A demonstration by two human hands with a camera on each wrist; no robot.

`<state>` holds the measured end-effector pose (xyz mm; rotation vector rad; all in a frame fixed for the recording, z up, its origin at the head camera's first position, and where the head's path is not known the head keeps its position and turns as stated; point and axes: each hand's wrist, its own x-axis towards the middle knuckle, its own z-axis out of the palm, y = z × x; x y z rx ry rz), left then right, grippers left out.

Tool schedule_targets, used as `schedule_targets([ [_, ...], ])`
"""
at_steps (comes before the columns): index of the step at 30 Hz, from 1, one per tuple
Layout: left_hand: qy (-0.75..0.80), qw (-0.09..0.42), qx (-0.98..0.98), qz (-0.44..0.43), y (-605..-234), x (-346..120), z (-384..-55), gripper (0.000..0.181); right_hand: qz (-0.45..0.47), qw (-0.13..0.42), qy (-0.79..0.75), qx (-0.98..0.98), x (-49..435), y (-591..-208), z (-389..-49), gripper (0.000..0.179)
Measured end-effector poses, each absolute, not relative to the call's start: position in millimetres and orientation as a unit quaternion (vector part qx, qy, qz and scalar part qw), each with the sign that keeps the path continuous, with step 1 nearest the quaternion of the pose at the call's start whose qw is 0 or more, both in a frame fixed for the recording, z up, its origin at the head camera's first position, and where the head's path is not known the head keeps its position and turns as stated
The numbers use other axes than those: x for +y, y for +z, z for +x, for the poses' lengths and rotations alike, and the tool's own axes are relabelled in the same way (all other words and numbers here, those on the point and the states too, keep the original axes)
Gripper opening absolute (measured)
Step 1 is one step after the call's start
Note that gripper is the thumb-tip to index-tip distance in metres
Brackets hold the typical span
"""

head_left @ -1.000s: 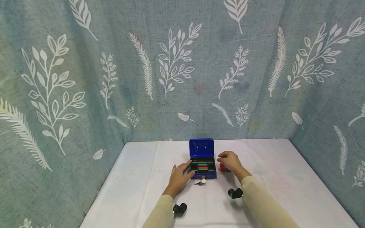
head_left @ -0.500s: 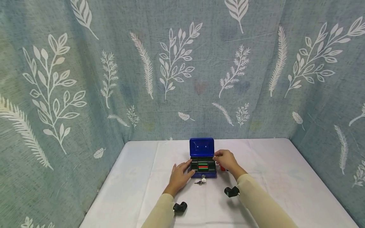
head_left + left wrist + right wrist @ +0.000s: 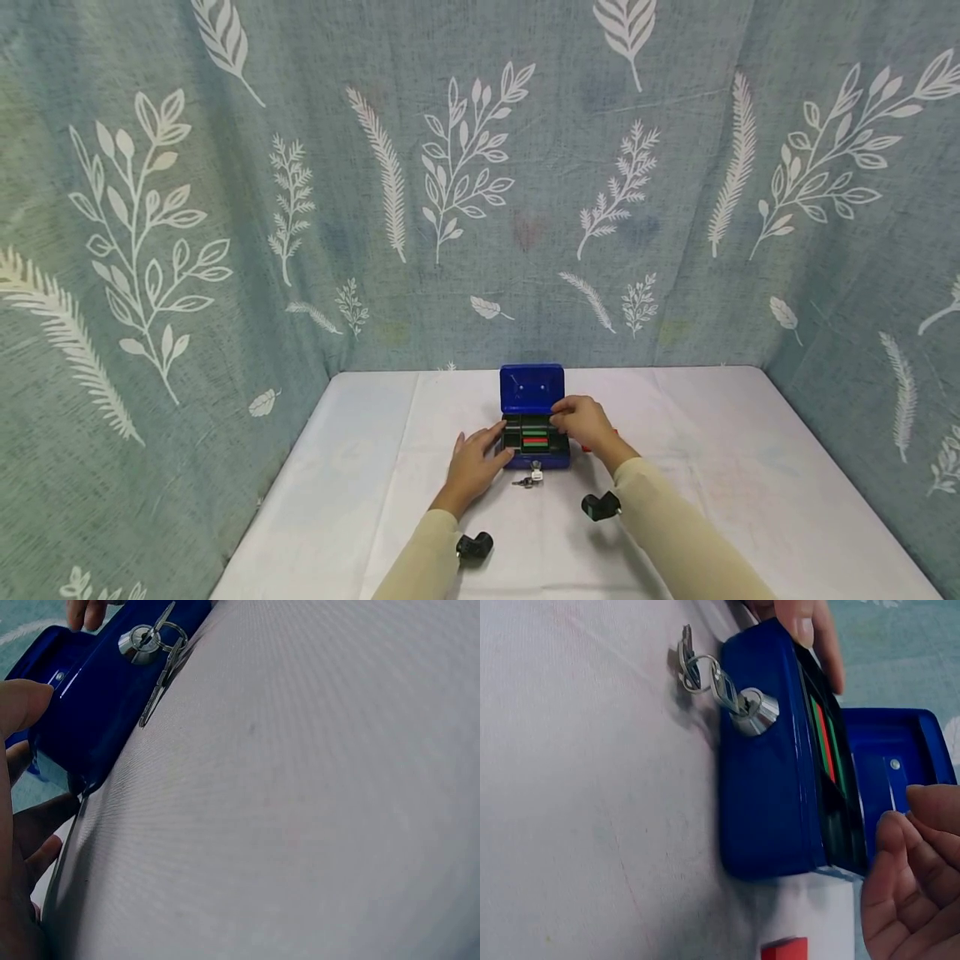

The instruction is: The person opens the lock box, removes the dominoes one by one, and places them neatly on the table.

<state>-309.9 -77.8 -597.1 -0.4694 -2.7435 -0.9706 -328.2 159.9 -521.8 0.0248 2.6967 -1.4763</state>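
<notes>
A blue cash box (image 3: 532, 388) stands with its lid up and a black compartment tray (image 3: 832, 802) inside. Green and red strips (image 3: 535, 439) lie in the tray's middle compartment. My left hand (image 3: 472, 469) rests spread on the box's left end; in the left wrist view its thumb (image 3: 26, 701) lies on the front top edge and other fingers touch the side. Over the back right of the tray is my right hand (image 3: 585, 421). Its thumb and fingertips come together near the lid in the right wrist view; whether something small is between them is hidden. Keys (image 3: 705, 671) hang from the front lock (image 3: 754, 712).
A red block (image 3: 786, 949) sits on the white-clothed table (image 3: 420, 558) right of the box, partly behind the right wrist in the head view. A leaf-patterned curtain (image 3: 420, 317) stands behind the table.
My right hand has moved left from above the red and blue blocks to over the tray's right side. The left hand has stayed on the box.
</notes>
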Motion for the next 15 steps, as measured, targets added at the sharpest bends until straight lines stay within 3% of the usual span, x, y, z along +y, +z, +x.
schedule_targets([
  [15, -0.330, 0.094, -0.926, -0.157, -598, -78, -311, 0.059, -0.023, 0.032, -0.472, 0.881, 147, -526, -324, 0.022],
])
